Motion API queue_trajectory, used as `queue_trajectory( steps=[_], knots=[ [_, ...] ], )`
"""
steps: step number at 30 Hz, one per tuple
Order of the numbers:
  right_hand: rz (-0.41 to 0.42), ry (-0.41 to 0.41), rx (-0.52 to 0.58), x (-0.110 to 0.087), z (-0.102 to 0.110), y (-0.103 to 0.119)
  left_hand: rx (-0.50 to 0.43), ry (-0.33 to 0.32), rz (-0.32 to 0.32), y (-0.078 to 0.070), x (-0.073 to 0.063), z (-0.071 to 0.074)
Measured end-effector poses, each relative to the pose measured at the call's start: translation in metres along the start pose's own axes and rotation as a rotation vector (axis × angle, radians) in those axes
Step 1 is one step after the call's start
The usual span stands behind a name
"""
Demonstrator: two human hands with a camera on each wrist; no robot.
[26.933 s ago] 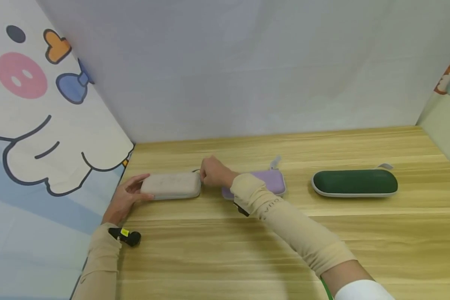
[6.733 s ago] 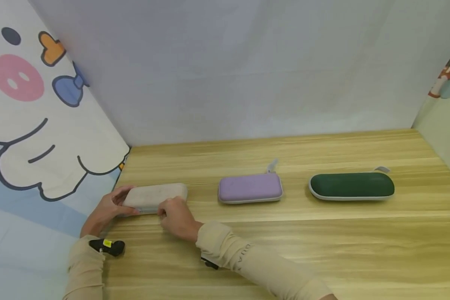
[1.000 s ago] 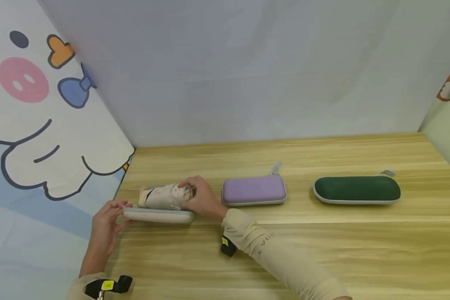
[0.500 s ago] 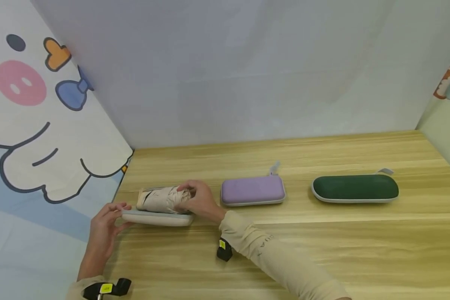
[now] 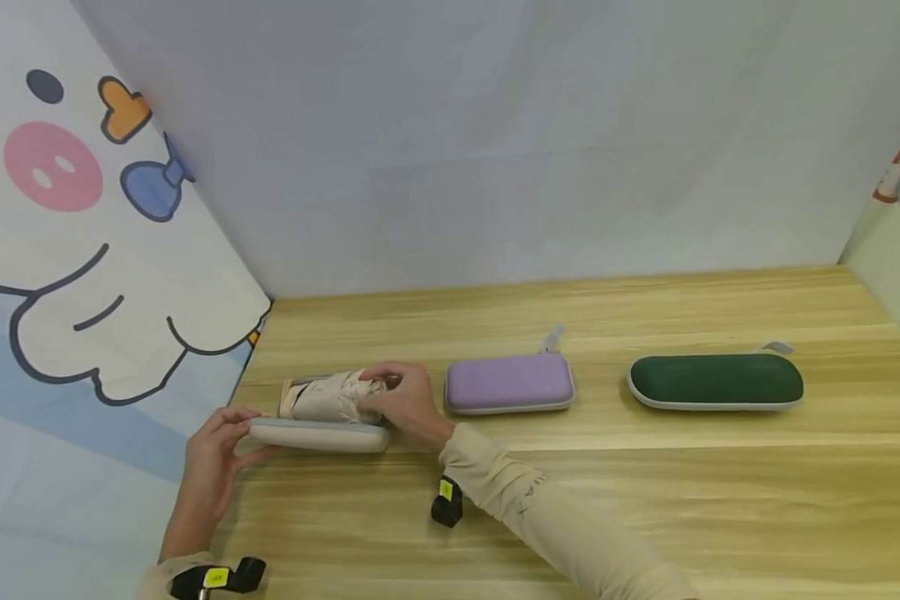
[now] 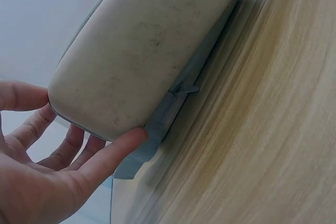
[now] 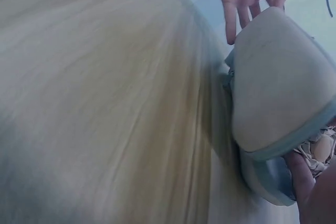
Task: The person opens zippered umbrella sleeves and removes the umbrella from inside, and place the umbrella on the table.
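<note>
The cream zip case (image 5: 318, 437) lies at the table's left, its lid swung toward me. Inside rests a folded umbrella (image 5: 328, 398) in crumpled beige fabric, a pale end piece at its left. My left hand (image 5: 212, 454) holds the left end of the lid, thumb and fingers on opposite edges in the left wrist view. With thumb and fingers around it, my right hand (image 5: 414, 406) grips the umbrella's right end. In the right wrist view the raised lid (image 7: 283, 82) hides most of the umbrella. The zip pull (image 6: 185, 88) hangs near the ribbon tab (image 6: 140, 153).
Right of my right hand lies a closed purple case (image 5: 508, 383) with a grey tab. Farther right is a closed dark green case (image 5: 716, 380). A printed cloth wall (image 5: 75, 275) borders the table on the left, and a grey-white cloth (image 5: 495, 167) stands behind.
Earlier the cream case was closed, my right hand at its right end, then at its front edge. It is now open, umbrella exposed and gripped. Over the last second, hands and umbrella barely moved.
</note>
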State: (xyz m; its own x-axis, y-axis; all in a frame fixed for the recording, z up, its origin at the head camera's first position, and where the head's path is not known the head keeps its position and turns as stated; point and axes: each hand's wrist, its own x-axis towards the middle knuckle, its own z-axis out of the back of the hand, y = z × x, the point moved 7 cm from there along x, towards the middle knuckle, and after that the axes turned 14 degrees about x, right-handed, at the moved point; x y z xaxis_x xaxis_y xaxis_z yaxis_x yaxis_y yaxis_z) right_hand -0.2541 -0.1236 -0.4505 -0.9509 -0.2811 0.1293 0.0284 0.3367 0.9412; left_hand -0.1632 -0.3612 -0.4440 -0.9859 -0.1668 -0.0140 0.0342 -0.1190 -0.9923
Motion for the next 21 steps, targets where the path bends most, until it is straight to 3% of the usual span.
queue_trajectory(
  steps=[4, 14, 21],
  knots=[
    [-0.045, -0.012, 0.076, 0.0, 0.002, 0.002, 0.008, 0.0, -0.005, 0.001, 0.0, 0.0],
    [-0.063, -0.051, 0.158, 0.004, 0.004, 0.027, 0.027, -0.028, 0.005, 0.004, -0.002, 0.001],
    [-0.099, -0.092, 0.154, 0.01, 0.008, 0.043, 0.048, -0.053, 0.071, 0.011, -0.005, 0.005]
  ],
)
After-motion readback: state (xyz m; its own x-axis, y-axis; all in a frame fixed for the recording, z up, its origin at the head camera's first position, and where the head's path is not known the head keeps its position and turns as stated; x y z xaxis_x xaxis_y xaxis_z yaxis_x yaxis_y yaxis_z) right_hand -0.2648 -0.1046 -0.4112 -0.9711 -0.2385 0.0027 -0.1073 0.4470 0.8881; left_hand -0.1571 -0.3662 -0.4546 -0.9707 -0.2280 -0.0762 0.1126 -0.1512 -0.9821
